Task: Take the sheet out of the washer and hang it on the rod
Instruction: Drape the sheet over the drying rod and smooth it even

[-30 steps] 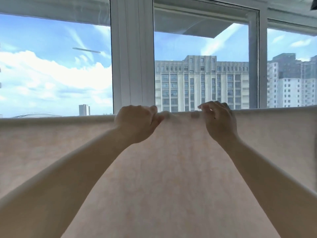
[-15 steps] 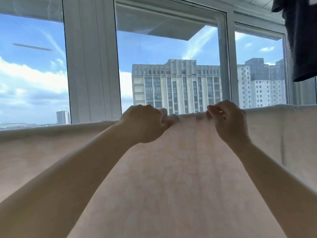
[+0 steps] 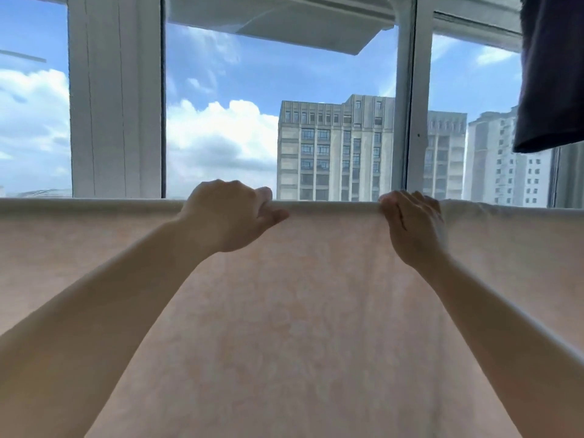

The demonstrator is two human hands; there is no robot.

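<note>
A pale pink sheet point(image 3: 316, 311) hangs draped over a horizontal rod and fills the lower half of the view. The rod itself is hidden under the sheet's folded top edge. My left hand point(image 3: 230, 216) grips that top edge left of centre, thumb in front and fingers curled over it. My right hand point(image 3: 410, 226) holds the same edge further right, fingers hooked over the fold. The washer is out of sight.
Behind the sheet stands a large window with white frames point(image 3: 115, 99), looking out on sky and tall buildings point(image 3: 335, 153). A dark garment point(image 3: 550, 74) hangs at the upper right, close above the sheet's right end.
My hands have moved apart along the sheet's top edge, the right one further right. The view has turned right, bringing the dark garment further into sight.
</note>
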